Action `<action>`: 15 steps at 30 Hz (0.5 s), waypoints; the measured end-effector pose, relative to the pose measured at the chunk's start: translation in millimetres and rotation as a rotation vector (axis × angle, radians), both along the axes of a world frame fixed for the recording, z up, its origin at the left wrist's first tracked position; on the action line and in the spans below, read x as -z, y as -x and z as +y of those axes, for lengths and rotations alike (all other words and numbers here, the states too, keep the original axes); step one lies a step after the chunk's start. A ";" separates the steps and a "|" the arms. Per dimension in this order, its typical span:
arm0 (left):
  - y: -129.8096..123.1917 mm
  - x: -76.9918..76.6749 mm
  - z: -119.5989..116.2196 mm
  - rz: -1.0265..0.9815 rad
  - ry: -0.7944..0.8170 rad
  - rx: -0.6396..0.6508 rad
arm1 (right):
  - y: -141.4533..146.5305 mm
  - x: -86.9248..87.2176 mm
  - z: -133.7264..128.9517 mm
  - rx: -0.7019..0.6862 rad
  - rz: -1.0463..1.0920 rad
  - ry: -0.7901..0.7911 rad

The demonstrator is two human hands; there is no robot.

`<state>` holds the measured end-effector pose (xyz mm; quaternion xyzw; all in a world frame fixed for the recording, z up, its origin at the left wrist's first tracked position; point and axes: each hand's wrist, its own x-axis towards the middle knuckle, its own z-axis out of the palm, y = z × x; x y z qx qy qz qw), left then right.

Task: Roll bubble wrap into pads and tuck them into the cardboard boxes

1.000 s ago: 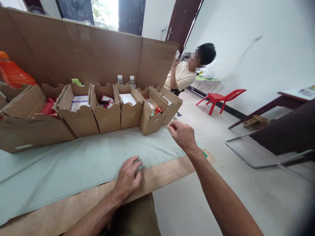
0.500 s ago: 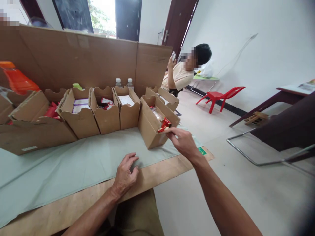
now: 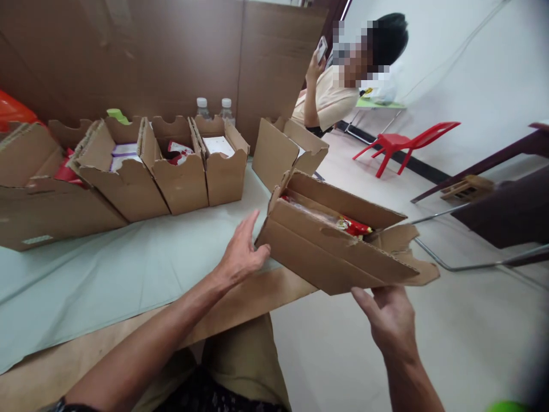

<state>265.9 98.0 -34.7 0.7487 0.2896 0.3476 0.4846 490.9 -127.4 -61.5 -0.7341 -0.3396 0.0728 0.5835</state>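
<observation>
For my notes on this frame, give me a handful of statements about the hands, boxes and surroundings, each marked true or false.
1. The right hand supports a cardboard box from below. True.
2. The left hand is clenched into a fist. False: it is open beside that box; whether they touch is unclear.
3. A red packet shows inside that box. True.
4. Two white-capped bottles stand in front of the row of boxes. False: they are behind it.
5. The chair is red. True.
</observation>
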 end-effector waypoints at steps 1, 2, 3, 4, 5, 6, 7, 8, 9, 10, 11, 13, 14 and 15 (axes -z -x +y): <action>-3.4 -0.9 -0.9 -0.020 0.025 0.018 | 3.8 1.8 9.0 0.022 0.009 -0.032; -2.7 -0.8 -3.5 -0.041 0.037 0.014 | 8.1 2.4 17.6 0.036 0.003 -0.064; 2.4 0.1 -7.4 -0.061 0.040 -0.009 | 12.9 1.9 25.7 0.037 -0.018 -0.088; 11.7 1.3 -12.3 -0.079 0.038 -0.055 | 18.2 0.4 33.7 0.019 -0.049 -0.104; 24.6 2.4 -17.7 -0.088 0.037 -0.115 | 24.1 -2.3 42.3 -0.018 -0.085 -0.113; 40.3 3.2 -23.0 -0.093 0.038 -0.182 | 30.8 -5.9 52.2 -0.072 -0.122 -0.110; 57.5 3.9 -27.6 -0.093 0.039 -0.268 | 38.3 -10.4 63.8 -0.144 -0.154 -0.095; 75.3 4.5 -31.3 -0.087 0.040 -0.350 | 46.3 -15.4 77.6 -0.223 -0.183 -0.075; 92.6 5.2 -33.8 -0.097 0.031 -0.434 | 54.9 -20.6 93.6 -0.305 -0.207 -0.058; 108.9 6.2 -35.2 -0.101 0.025 -0.513 | 63.6 -25.7 111.3 -0.382 -0.225 -0.050; 123.7 7.7 -35.5 -0.101 0.017 -0.579 | 72.4 -30.3 130.1 -0.448 -0.239 -0.056; 148.6 11.9 -33.3 -0.083 -0.007 -0.666 | 88.7 -36.5 167.0 -0.559 -0.244 -0.074; 159.1 14.2 -30.9 -0.064 -0.023 -0.679 | 95.8 -37.6 183.3 -0.603 -0.235 -0.081; 168.6 16.2 -27.9 -0.038 -0.041 -0.674 | 101.8 -37.4 197.4 -0.640 -0.217 -0.080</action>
